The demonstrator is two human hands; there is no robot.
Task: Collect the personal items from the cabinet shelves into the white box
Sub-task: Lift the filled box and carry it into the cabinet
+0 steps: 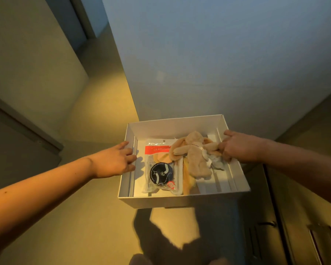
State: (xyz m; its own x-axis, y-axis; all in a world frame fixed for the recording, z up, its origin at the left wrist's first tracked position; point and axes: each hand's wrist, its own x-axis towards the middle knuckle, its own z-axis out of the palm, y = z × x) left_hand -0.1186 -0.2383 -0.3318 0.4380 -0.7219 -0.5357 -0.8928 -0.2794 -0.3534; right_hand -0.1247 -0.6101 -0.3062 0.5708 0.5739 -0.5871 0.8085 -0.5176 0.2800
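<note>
Dim room, warm yellow floor [84, 217] and pale wall [218, 64] behind; we see the white box [180, 200] between both hands; left hand [115, 161] lies on the box's left wall, fingers hooked over the rim, gripping it; right hand [239, 148] reaches over the right wall, fingers curled tight on an ear or limb of the beige plush toy [193, 155], which one we cannot tell; plush lies inside the box, just left of the right hand, over a yellow cloth [188, 178]; just right of the left hand sits a clear packet [157, 150] with a red header, a dark round disc [161, 174] on top of it; dark cabinet door [304, 217] below the right forearm.
</note>
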